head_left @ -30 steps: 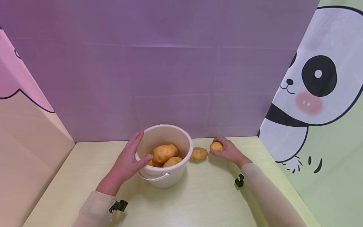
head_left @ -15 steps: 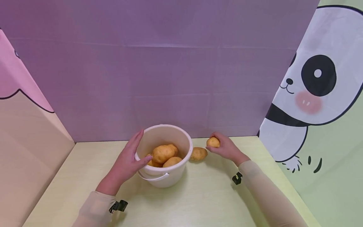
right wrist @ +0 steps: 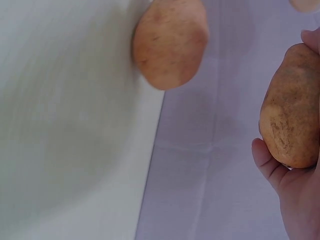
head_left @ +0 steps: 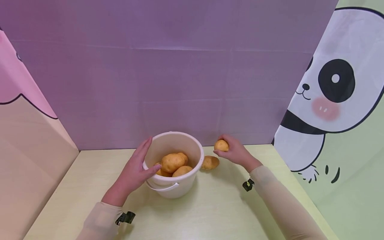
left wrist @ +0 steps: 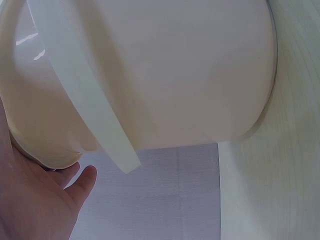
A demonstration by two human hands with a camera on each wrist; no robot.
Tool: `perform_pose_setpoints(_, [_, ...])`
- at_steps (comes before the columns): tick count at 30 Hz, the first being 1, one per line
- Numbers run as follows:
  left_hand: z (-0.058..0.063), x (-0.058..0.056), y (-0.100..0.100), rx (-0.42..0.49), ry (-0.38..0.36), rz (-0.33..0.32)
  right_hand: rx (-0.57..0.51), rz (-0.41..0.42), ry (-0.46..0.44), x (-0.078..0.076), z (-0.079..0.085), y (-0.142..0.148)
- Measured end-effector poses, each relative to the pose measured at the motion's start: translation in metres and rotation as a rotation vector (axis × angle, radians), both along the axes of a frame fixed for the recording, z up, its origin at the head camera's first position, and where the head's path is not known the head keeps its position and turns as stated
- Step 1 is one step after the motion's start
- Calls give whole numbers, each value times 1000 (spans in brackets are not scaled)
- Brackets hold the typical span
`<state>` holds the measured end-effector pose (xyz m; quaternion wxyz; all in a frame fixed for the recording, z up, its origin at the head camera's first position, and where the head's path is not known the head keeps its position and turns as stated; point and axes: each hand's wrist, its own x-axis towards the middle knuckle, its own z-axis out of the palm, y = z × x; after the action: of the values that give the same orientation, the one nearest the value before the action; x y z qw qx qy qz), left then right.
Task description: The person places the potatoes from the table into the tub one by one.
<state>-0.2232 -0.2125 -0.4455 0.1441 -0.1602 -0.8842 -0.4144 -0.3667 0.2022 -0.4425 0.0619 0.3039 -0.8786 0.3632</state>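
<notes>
My left hand [head_left: 136, 170] grips the white bucket [head_left: 183, 186] at the left of its rim, thumb over the edge. In the left wrist view, fingers of that hand [left wrist: 82, 185] curve beside the rim, near the bucket's wall [left wrist: 190, 75]. Several potatoes [head_left: 173, 162] lie inside. To the right, my right hand [head_left: 237, 152] holds a potato [head_left: 221, 145] between thumb and fingers, raised off the table; the right wrist view shows this oblong potato [right wrist: 292, 110] in the hand's grasp. Another potato [head_left: 210, 162] rests on the table between bucket and right hand.
The pale wooden table [head_left: 207, 216] ends at a purple backdrop [head_left: 180, 83]. Printed panels flank it, with a panda figure [head_left: 327, 93] on the right one. The bucket's handle [head_left: 163, 189] hangs down at its front.
My right hand has lifted its potato and carried it leftward, toward the bucket. The left hand, the bucket and the potato on the table have stayed put.
</notes>
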Motion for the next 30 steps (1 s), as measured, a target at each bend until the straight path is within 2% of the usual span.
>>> perform_pose_setpoints(7, [1,1,0,3,0,0,-31,37,36,1,15,-9])
perform_pose_setpoints(12, [1,1,1,8,1,-1,-14,50,91,3,24,-15])
perform_pose_setpoints(30, [3,2,3,11,-10,1,-35,125,170,9,43,-39])
